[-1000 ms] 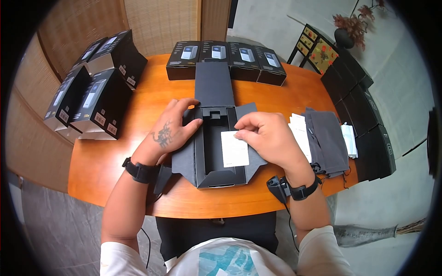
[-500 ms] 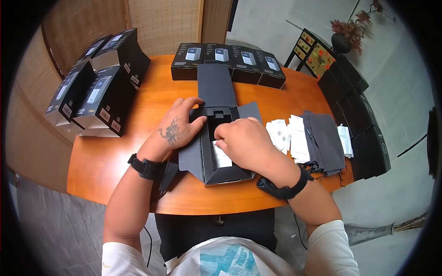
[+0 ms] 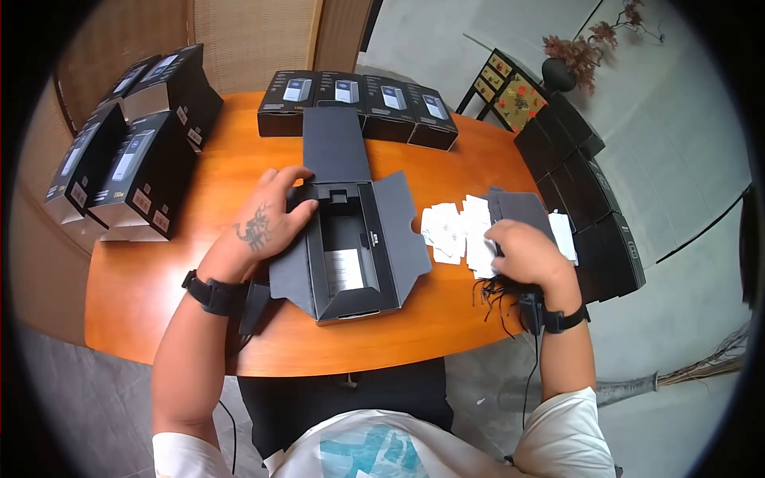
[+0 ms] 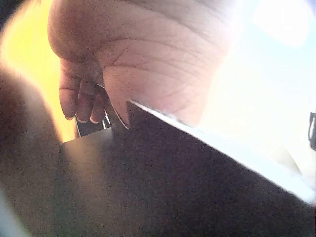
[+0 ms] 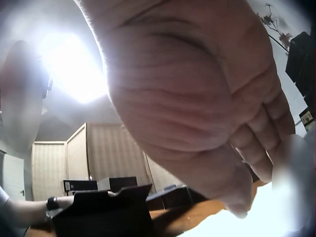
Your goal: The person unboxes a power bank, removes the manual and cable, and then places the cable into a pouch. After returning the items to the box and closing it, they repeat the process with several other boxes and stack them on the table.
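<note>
An opened black box [image 3: 382, 239] lies on the table with its flaps folded out and its lid [image 3: 335, 145] laid back. A white printed card [image 3: 344, 269] rests inside, at the near end. My left hand [image 3: 267, 211] rests at the box's left edge, thumb and forefinger spread along it. In the left wrist view, the palm [image 4: 163, 69] shows beside a dark flap. Over a stack of dark grey drawstring pouches [image 3: 522, 205] hovers my right hand [image 3: 530, 256], thumb and fingers apart. The right wrist view shows its palm [image 5: 173, 94] with nothing visible in it.
White cards [image 3: 444, 231] and folded white sheets [image 3: 478, 253] lie between box and pouches. A white packet [image 3: 563, 239] is right of the pouches. Printed boxes [image 3: 143, 175] stand at left, more [image 3: 347, 99] at the back, and black boxes [image 3: 602, 247] line the right edge.
My right hand lowered the white card into the box, let go, and moved right to the pouches. The left hand stays at the box's edge. The head view has shifted somewhat.
</note>
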### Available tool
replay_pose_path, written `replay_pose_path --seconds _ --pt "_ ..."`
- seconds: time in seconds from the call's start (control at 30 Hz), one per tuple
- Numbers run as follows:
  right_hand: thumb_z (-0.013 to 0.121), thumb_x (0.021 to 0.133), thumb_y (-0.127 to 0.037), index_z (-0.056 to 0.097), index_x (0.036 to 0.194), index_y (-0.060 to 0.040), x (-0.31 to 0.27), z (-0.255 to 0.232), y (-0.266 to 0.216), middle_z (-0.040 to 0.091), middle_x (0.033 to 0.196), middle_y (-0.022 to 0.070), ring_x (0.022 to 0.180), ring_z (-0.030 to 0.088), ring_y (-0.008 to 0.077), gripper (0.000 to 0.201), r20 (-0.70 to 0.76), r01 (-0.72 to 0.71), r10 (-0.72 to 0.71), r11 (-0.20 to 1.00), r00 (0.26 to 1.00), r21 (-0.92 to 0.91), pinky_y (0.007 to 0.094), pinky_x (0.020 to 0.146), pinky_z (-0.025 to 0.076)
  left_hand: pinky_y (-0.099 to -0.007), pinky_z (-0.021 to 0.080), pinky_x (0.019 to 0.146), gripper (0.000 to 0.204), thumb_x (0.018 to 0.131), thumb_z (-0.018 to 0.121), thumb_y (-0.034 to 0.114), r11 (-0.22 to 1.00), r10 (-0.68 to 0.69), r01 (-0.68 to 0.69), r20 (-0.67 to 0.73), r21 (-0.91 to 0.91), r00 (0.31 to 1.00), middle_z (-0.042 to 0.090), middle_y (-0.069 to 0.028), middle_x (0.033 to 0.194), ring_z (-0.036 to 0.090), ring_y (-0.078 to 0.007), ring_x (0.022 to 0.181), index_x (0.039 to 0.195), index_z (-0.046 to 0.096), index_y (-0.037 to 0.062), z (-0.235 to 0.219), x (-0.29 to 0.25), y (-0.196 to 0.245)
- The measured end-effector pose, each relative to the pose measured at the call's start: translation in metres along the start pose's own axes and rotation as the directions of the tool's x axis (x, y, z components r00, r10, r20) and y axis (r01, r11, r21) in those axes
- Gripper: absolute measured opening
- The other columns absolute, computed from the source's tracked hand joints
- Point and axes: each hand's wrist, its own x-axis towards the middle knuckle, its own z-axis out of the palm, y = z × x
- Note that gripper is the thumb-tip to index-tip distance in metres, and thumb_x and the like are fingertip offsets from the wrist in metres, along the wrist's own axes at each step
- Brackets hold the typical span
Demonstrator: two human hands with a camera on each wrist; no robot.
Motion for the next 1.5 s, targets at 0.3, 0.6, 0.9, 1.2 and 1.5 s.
replay_pose_path --seconds 0.3,0.6,0.9,1.2,1.5 --pt "0.062 0.080 -0.001 0.067 0.088 -0.0018 -0.008 0.044 0.001 0.070 0.091 0.0159 0.089 0.068 0.0363 0.009 -0.204 -0.015 -0.004 0.996 0.979 -0.089 0.0462 0.081 0.055 -0.0411 0.050 0.097 0.045 0.093 0.070 0.020 0.999 -0.023 0.022 0.028 0.032 0.999 0.062 -0.0199 0.124 0.061 -0.0346 0.112 0.135 0.059 0.0066 -0.002 0.003 0.002" --pt "0.065 0.083 0.001 0.072 0.100 -0.0007 0.000 -0.030 -0.059 0.074 0.097 0.0148 0.084 0.071 0.0327 0.019 -0.793 0.072 -0.053 0.997 0.607 -0.011 0.0392 0.074 0.057 -0.0400 0.051 0.091 0.044 0.094 0.071 0.022 0.998 0.036 -0.035 -0.024 0.048 0.999 0.063 -0.0198 0.119 0.063 -0.0334 0.102 0.134 0.060 0.0081 0.001 0.001 -0.004" --pt "0.067 0.079 -0.008 0.072 0.091 -0.0068 0.031 0.023 -0.165 0.069 0.083 0.0058 0.084 0.067 0.0214 0.013 -0.603 0.516 -0.437 0.855 0.668 -0.049 0.0354 0.069 0.052 -0.0399 0.052 0.091 0.046 0.094 0.071 0.024 0.997 0.036 -0.034 -0.031 0.070 0.999 0.063 -0.0197 0.118 0.063 -0.0334 0.102 0.135 0.059 0.0077 0.002 0.001 -0.006" --pt "0.065 0.085 -0.012 0.077 0.102 -0.0114 0.044 0.022 -0.154 0.076 0.102 0.0059 0.122 0.060 0.0346 0.020 -0.403 0.454 -0.371 0.882 0.837 0.131 0.0494 0.107 0.043 -0.0410 0.052 0.092 0.046 0.094 0.070 0.024 0.998 0.001 -0.001 0.003 0.055 1.000 0.063 -0.0208 0.119 0.063 -0.0356 0.106 0.136 0.058 0.0077 -0.001 0.001 0.000" --pt "0.063 0.097 -0.017 0.074 0.113 -0.0064 0.026 0.027 -0.132 0.073 0.120 0.0083 0.131 0.054 0.0365 0.021 -0.439 0.540 -0.373 0.763 0.817 0.356 0.0515 0.115 0.037 -0.0423 0.047 0.105 0.048 0.094 0.069 0.019 1.000 -0.007 0.007 0.097 0.010 0.995 0.061 -0.0205 0.133 0.059 -0.0354 0.122 0.138 0.057 0.0063 -0.003 0.001 0.005"
